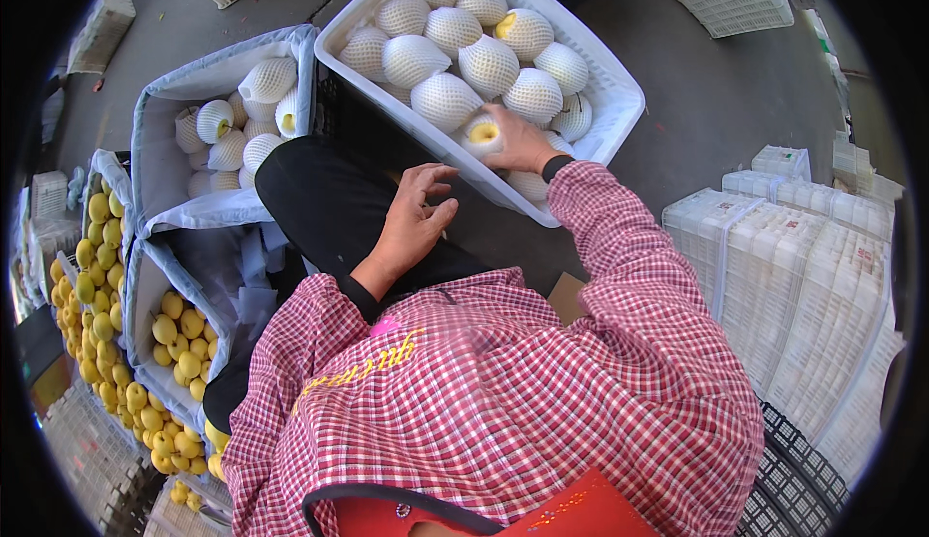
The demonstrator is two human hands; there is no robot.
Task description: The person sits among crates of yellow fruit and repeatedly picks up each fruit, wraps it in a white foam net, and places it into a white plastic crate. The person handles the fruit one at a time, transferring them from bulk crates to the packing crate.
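Note:
A yellow pear in a white foam net (482, 134) lies at the near edge of a white plastic crate (617, 112), with my right hand (517, 138) closed around its right side. Many other foam-netted pears (488, 65) fill that crate. My left hand (417, 221) is held above my dark-trousered leg, fingers apart and slightly curled, with nothing in it. To its left, a cloth-lined crate (156, 130) holds more foam-netted pears (228, 151).
Bare yellow pears (190, 341) fill a lined crate at the lower left, beside a long heap of them (101, 290). Foam pieces (254, 261) lie near my knee. Stacked white crates (784, 276) stand on the right, black crates (791, 464) below them.

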